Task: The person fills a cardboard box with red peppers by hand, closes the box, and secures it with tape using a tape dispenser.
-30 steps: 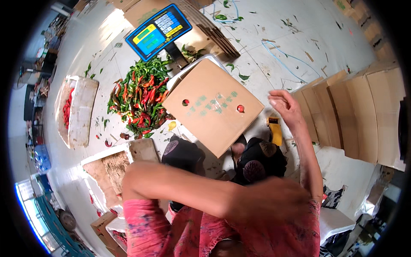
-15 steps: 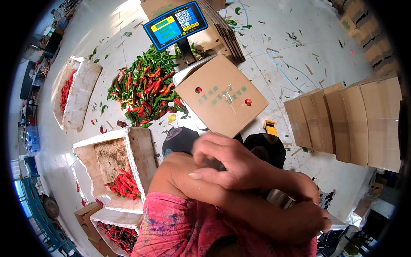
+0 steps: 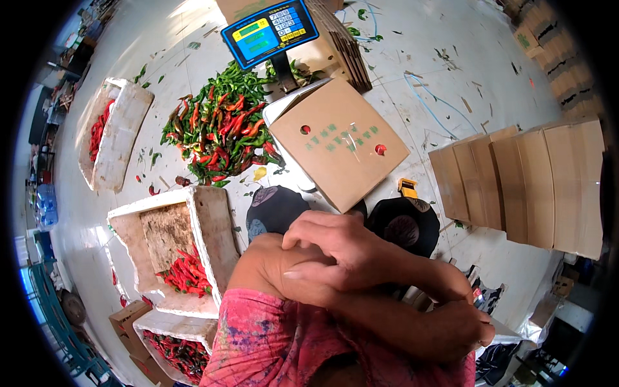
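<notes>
The right hand [image 3: 329,248] lay across the left forearm at lower centre – fingers half curled, thumb apart, gripping nothing. And the left hand [image 3: 454,332], lower right, was tucked in by the right elbow; its fingertips were hidden, so there was no telling how tightly it was closed. Arms folded, then, and the way to do that well, it seemed, was fingers slack and weight kept back.

Biggest first: tall cartons [image 3: 525,187] filled the right side in a row. Then the closed carton [image 3: 338,145], upper centre, on the scale [image 3: 271,33] – neither hand touching it. A good call, by the look of it: a forearm leaning there would likely have disturbed the scale.

Mid-left stood the foam box [image 3: 216,235] with red peppers [image 3: 186,274] inside; the left elbow looked near its edge, so care seemed wise. The pepper heap [image 3: 222,132], green and red, sprawled upper left of centre. Smallest of all, a yellow dispenser [image 3: 407,188] sat right of centre, just beyond the carton's corner.
</notes>
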Demonstrator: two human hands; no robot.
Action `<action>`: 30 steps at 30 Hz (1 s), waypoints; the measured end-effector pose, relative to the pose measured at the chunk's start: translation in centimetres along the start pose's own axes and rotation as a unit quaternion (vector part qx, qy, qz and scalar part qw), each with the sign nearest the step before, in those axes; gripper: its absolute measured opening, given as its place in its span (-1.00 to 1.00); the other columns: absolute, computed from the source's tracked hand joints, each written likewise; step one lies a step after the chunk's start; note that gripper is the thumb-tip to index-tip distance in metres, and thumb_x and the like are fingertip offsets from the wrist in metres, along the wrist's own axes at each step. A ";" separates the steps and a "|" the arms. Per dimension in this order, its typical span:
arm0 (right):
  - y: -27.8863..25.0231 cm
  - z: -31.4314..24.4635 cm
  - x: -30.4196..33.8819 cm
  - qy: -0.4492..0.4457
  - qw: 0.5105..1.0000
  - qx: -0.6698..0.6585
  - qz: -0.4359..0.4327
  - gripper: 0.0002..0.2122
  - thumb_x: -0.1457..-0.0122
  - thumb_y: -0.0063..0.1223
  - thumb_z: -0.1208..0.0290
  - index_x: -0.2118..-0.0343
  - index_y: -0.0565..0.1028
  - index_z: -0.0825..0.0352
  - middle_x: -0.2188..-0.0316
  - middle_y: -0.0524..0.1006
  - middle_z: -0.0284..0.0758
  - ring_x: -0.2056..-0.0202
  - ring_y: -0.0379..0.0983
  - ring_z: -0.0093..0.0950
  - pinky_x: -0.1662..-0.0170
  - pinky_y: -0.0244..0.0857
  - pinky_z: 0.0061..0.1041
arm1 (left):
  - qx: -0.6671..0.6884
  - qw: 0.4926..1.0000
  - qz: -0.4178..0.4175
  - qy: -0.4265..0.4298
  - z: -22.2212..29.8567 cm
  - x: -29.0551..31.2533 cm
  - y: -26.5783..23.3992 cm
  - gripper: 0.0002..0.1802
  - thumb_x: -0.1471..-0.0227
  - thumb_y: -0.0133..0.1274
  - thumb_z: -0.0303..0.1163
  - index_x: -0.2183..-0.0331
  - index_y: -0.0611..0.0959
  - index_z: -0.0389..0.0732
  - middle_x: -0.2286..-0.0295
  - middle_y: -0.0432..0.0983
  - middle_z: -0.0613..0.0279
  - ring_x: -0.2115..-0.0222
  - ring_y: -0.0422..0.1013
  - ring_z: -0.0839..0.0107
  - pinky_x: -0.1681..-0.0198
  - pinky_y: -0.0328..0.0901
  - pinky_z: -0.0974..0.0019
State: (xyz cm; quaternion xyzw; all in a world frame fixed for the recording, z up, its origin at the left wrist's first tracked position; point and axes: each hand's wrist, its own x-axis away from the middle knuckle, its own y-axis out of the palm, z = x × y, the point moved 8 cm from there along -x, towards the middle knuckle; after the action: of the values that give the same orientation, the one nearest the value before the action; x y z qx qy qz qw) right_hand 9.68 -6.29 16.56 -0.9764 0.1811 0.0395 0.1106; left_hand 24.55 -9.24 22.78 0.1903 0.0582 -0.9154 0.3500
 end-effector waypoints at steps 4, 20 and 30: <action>0.7 1.0 0.8 0.057 0.997 -0.023 -0.054 -0.77 -0.14 0.30 0.36 0.30 0.50 0.38 0.40 0.48 -0.28 0.41 0.46 -0.38 0.34 0.34 -0.46 | 0.001 0.999 0.033 -0.022 -0.9 1.7 -2.4 -0.77 -0.18 0.05 -0.29 0.14 0.61 -0.15 0.20 0.53 0.26 0.21 0.48 0.47 0.27 0.36 0.45; 3.0 -3.9 4.6 -0.219 0.975 0.010 -0.026 -0.72 -0.07 0.28 0.23 0.30 0.50 0.32 0.32 0.49 -0.19 0.21 0.45 -0.17 0.14 0.32 -0.23 | -0.019 1.000 0.007 -0.024 0.3 0.2 0.8 -0.78 -0.23 0.05 -0.27 0.15 0.62 -0.13 0.24 0.55 0.28 0.21 0.48 0.44 0.22 0.37 0.44; 5.6 -6.6 6.8 -0.225 0.959 0.143 -0.100 -0.64 0.09 0.27 0.45 0.17 0.50 0.34 0.17 0.45 -0.23 0.07 0.41 -0.24 0.02 0.33 -0.23 | 0.041 0.998 0.028 -0.031 0.4 -1.3 4.3 -0.79 -0.26 0.05 -0.25 0.15 0.63 -0.11 0.25 0.56 0.29 0.21 0.48 0.43 0.18 0.38 0.43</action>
State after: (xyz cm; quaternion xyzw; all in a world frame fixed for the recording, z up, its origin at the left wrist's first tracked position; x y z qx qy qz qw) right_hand 14.26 -15.26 21.06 -0.9294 0.0570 0.2203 0.2905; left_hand 28.18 -11.77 23.82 0.1773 0.0047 -0.9123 0.3691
